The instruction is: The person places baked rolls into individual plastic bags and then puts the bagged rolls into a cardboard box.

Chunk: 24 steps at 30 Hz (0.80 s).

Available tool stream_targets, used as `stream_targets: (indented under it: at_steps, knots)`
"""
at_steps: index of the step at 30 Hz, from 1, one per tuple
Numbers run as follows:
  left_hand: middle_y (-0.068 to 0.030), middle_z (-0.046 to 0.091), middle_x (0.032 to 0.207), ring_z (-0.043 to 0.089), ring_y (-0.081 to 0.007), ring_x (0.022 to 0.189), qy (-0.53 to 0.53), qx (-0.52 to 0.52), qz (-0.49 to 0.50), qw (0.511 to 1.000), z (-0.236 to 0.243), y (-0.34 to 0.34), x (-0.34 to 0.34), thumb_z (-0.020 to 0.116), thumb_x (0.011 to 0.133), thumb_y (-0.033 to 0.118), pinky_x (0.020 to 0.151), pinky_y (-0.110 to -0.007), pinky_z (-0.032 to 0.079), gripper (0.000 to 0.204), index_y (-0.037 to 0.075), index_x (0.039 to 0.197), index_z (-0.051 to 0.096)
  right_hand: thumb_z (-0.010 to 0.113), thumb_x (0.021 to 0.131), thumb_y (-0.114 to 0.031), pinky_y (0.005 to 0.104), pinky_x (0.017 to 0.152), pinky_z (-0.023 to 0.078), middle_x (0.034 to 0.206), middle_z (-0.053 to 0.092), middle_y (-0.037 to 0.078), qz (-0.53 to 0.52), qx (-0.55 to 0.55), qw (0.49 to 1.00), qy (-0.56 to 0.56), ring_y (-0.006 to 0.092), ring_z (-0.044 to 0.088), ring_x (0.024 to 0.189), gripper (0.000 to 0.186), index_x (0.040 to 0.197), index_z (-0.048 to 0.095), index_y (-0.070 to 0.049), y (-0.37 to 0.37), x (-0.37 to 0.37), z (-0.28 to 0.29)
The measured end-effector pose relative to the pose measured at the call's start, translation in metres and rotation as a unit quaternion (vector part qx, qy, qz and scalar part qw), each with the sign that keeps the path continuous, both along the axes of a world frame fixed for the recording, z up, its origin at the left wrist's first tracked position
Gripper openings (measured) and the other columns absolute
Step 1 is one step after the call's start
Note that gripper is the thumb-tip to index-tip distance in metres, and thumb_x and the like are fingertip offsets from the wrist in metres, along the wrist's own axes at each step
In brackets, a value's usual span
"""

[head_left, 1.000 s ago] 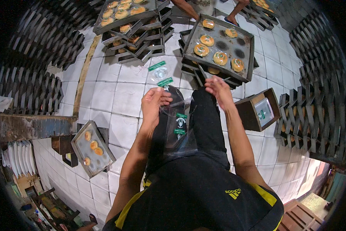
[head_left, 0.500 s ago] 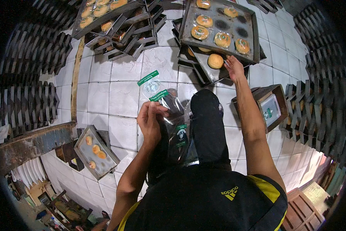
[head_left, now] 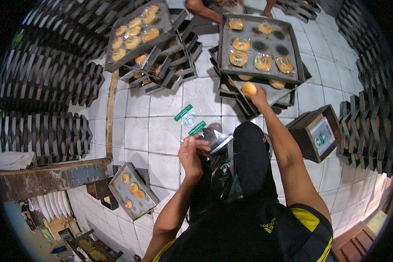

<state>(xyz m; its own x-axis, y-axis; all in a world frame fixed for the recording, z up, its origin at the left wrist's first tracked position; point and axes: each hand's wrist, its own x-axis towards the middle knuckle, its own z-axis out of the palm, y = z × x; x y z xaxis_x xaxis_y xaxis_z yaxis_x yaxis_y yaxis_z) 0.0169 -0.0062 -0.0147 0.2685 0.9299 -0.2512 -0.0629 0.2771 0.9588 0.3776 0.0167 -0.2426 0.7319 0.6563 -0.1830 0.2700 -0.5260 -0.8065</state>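
Observation:
My left hand pinches a clear plastic bag with green printed bands, above my left knee. More clear bags lie across my lap. Out ahead, my right hand has its fingers closed on a round golden bun at the front edge of a lower metal tray. Over that one sits the top tray, which carries several wrapped buns. My right fingertips are partly hidden behind the bun.
Another stack with a tray of wrapped buns stands far left. A small tray with buns rests near left. On the right is a box with printed bags. Another person's arm reaches in beyond the top tray. Dark tray stacks line both sides.
My right hand has moved from beside the bun onto it and grips it. My left hand still holds the bag. Another person's arms have come into view at the far side. The view has shifted.

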Motion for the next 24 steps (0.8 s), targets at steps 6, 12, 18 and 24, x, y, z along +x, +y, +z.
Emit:
stream_targets:
  at_steps: [6,12,18,24]
  knots:
    - [-0.0187,0.072,0.11,0.072,-0.0227,0.091,-0.119,-0.106,0.011,0.987,-0.001,0.003,-0.022,0.046,0.109,0.029,0.076,-0.032,0.058,0.031,0.002,0.108,0.059,0.074,0.092,-0.021,0.045,0.094,0.058,0.123,0.065,0.01,0.041,0.283,0.844,0.454,0.0246,0.065,0.114,0.047,0.131,0.055,-0.004,-0.068,-0.067,0.202]
    - [-0.0204,0.07,0.112,0.072,-0.0286,0.101,-0.222,-0.193,0.053,0.954,0.013,0.019,-0.016,0.061,0.102,0.021,0.083,-0.04,0.06,0.019,0.003,0.1,0.058,0.073,0.089,-0.011,0.0361,0.094,0.054,0.121,0.065,0.009,0.18,0.256,0.924,0.219,0.0255,0.066,0.11,0.041,0.126,0.057,-0.005,-0.132,-0.171,0.31]
    - [-0.0163,0.071,0.104,0.073,-0.0261,0.093,-0.266,-0.2,0.035,0.942,0.036,-0.004,0.008,0.069,0.098,0.025,0.071,-0.036,0.061,0.026,0.004,0.102,0.054,0.074,0.069,0.012,0.0405,0.089,0.057,0.125,0.057,0.017,0.341,0.322,0.84,-0.272,0.0374,0.063,0.112,0.05,0.115,0.064,-0.007,-0.156,-0.22,0.283]
    - [-0.0122,0.07,0.117,0.068,-0.0251,0.109,-0.323,-0.268,-0.067,0.905,0.077,-0.031,-0.012,0.048,0.104,0.041,0.101,-0.041,0.052,0.043,0.004,0.119,0.063,0.075,0.077,0.001,0.0532,0.107,0.042,0.12,0.064,0.016,0.312,0.312,0.816,-0.374,0.0364,0.06,0.118,0.047,0.122,0.062,-0.006,-0.146,-0.242,0.315]
